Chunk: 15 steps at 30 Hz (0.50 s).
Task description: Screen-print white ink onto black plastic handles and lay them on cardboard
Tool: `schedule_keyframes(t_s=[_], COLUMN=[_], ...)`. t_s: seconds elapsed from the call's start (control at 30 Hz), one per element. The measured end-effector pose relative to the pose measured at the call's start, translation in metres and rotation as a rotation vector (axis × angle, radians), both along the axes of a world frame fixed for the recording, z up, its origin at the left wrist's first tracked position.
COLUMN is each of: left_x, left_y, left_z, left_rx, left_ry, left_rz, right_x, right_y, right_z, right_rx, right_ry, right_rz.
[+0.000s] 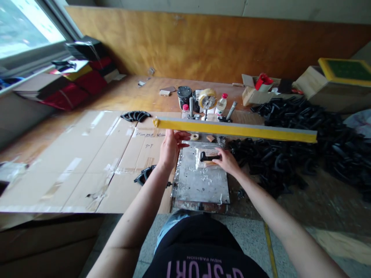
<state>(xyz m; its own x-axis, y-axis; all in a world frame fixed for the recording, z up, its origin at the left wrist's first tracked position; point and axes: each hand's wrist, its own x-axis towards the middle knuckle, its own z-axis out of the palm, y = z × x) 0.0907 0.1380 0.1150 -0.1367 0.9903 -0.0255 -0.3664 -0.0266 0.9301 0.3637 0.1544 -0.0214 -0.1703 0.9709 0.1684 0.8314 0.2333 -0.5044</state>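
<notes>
My right hand (227, 160) pinches one end of a small black plastic handle-like part (206, 156) between thumb and fingers. The part lies over a light wooden block (211, 163) on a scuffed metal plate (203, 183). At the plate's upper left corner is my left hand (171, 148), its fingers apart and pointing right, with nothing visible in them. Its thumb tip comes close to the underside of a long yellow-and-grey bar (237, 129); whether they touch, I cannot tell. White shreds are scattered over the plate.
A large heap of black parts (278, 162) spreads along the right side. Several curved black pieces (135, 116) lie on cardboard (87, 154) at left, with more (144, 175) by my left forearm. Behind the bar stand a tape roll (207, 98), a dark tub (184, 96) and bottles (222, 104).
</notes>
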Motion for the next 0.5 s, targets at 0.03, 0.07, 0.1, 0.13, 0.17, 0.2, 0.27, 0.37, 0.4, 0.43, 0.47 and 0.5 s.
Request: schedule_keyframes(t_s=[0.03, 0.07, 0.1, 0.13, 0.17, 0.2, 0.27, 0.37, 0.4, 0.43, 0.47, 0.5], left_x=[0.006, 0.012, 0.019, 0.026, 0.033, 0.039, 0.043, 0.019, 0.001, -0.021, -0.046, -0.072], left_y=[-0.004, -0.011, -0.022, -0.034, -0.048, -0.061, -0.084, -0.105, -0.11, -0.114, -0.119, -0.124], left_z=[-0.007, -0.016, -0.028, -0.041, -0.054, -0.066, -0.087, -0.112, -0.12, -0.129, -0.14, -0.152], left_rx=[-0.03, -0.086, -0.172, -0.28, -0.395, -0.488, -0.593, -0.617, -0.636, -0.655, -0.71, -0.782], left_ry=[-0.027, -0.043, -0.048, -0.047, -0.043, -0.047, -0.063, -0.036, 0.0, 0.042, 0.104, 0.161], left_rz=[0.029, 0.037, 0.001, -0.078, -0.187, -0.276, -0.335, -0.196, -0.131, -0.065, 0.036, 0.127], right_x=[-0.011, -0.022, -0.031, -0.041, -0.051, -0.061, -0.079, -0.079, -0.068, -0.05, -0.029, -0.005], right_y=[-0.006, -0.012, -0.018, -0.025, -0.033, -0.043, -0.062, -0.074, -0.072, -0.065, -0.057, -0.047], right_z=[-0.001, 0.002, 0.007, 0.014, 0.021, 0.027, 0.035, 0.03, 0.024, 0.017, 0.009, 0.002], right_rx=[-0.002, 0.001, 0.013, 0.033, 0.06, 0.093, 0.153, 0.166, 0.148, 0.121, 0.089, 0.052], right_ry=[-0.055, -0.107, -0.141, -0.151, -0.146, -0.137, -0.124, -0.102, -0.093, -0.091, -0.097, -0.123], right_rz=[0.058, 0.093, 0.1, 0.086, 0.079, 0.105, 0.268, 0.505, 0.467, 0.357, 0.198, 0.025])
